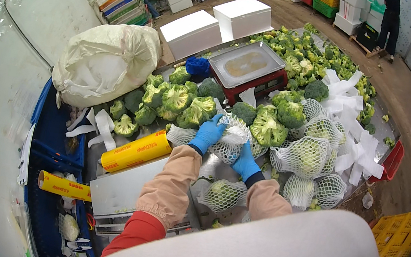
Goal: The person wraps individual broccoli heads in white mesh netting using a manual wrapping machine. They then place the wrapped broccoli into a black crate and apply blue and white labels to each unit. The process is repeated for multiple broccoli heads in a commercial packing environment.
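Observation:
My left hand (208, 133), in a blue glove, grips the upper left of a white foam net sleeve (232, 138). On the sleeve's lower right side, my right hand (245, 162), gloved alike, holds it too. Whether a broccoli head fills this sleeve I cannot tell. Bare broccoli heads (268, 128) lie just beyond my right hand, and more trimmed heads (176, 99) are piled beyond my left. Several netted heads (308, 155) rest to the right. Nearer to me, another netted head (222, 195) lies between my forearms.
A red scale (247, 68) with a metal pan stands behind the broccoli. Loose foam sleeves (354, 132) are heaped right. At left are a yellow film roll (137, 151), a metal wrapping machine (128, 185) and a stuffed white sack (106, 64). White foam boxes (243, 17) stand beyond the table.

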Demonstrator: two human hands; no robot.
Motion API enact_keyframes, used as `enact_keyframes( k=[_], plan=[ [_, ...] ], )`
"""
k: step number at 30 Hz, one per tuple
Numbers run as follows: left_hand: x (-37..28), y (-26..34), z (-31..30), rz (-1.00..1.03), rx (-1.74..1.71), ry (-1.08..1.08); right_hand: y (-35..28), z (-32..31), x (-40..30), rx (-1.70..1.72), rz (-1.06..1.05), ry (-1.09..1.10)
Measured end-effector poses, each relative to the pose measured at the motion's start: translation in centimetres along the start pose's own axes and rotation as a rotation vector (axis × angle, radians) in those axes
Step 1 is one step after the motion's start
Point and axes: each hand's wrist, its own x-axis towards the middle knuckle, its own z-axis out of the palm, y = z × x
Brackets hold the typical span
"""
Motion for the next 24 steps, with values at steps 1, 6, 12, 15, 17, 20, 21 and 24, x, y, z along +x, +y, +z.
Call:
enact_keyframes(
  k=[1,6,12,15,17,20,21,24],
  plan=[
    [0.0,-1.7,0.1,0.077,-0.112,0.087,0.7,0.6,0.5,0.010,-0.001,-0.036],
    [-4.2,-4.5,1.1,0.384,-0.664,0.258,0.2,-3.3,-1.9,-0.001,0.104,-0.322],
    [-15.9,-2.5,1.7,0.022,-1.367,-0.094,0.7,1.4,-14.3,-0.948,-0.327,-0.019],
    [-17.4,-1.3,2.9,-0.111,-1.159,-0.333,0.1,0.9,-16.9,-1.113,-0.311,0.019],
    [-18.1,1.5,2.3,0.104,-0.984,-0.283,-2.6,1.3,-18.4,-1.194,-0.377,-0.090],
    [-19.8,1.9,2.8,0.160,-0.863,-0.062,-5.0,2.1,-21.5,-1.569,-0.297,-0.047],
    [-20.3,2.2,2.8,0.187,-0.853,-0.137,-5.5,6.1,-23.8,-1.719,-0.135,0.041],
    [-21.1,4.9,4.6,0.418,-0.494,-0.120,-11.4,4.4,-25.8,-1.771,-0.521,0.385]
  ],
)
